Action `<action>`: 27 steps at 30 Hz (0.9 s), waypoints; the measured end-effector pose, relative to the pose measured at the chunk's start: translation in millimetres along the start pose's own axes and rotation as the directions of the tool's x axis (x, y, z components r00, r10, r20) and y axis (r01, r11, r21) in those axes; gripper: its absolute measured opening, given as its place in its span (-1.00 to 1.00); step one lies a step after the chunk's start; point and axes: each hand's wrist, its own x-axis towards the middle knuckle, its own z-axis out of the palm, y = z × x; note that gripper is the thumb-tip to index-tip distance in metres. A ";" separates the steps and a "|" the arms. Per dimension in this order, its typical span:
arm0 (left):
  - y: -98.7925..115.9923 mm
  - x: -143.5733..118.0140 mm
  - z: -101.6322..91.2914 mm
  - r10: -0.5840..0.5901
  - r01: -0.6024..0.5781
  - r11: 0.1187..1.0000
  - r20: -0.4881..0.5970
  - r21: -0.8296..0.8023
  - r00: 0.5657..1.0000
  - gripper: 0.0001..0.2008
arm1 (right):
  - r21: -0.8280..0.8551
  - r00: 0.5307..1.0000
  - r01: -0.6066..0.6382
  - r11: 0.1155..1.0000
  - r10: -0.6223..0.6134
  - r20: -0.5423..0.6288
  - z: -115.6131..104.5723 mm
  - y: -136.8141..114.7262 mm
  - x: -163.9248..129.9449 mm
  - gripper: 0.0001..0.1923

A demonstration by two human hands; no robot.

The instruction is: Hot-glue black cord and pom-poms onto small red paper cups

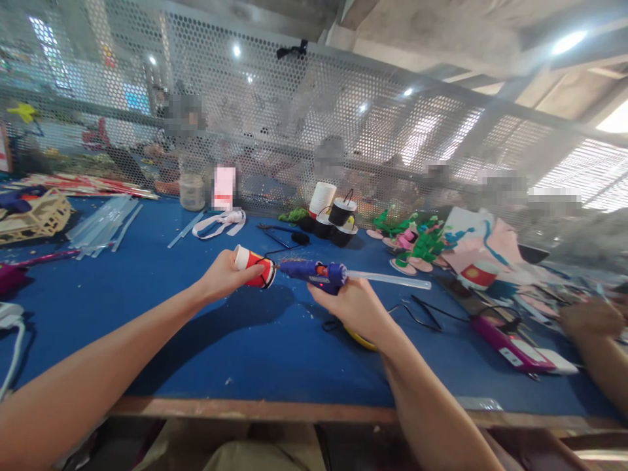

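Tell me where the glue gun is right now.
In the head view, the glue gun is at centre above the blue table, held in the right hand, nozzle against the red cup in the left hand.

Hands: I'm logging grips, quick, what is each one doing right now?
Left hand: closed around a red paper cup.
Right hand: closed on a blue glue gun, nozzle at the cup.
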 end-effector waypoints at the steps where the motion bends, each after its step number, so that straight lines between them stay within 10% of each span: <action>1: 1.0 -0.5 0.2 0.007 -0.007 0.999 0.005 0.032 1.000 -0.76 | -0.003 1.000 0.002 1.000 -0.002 -0.002 0.2 0.6 0.7 -0.76; 27: 3.1 -1.4 1.6 0.004 -0.004 1.000 -0.014 0.016 1.000 -0.77 | 0.024 1.000 0.014 1.000 -0.014 -0.007 0.2 -2.9 -1.9 -0.77</action>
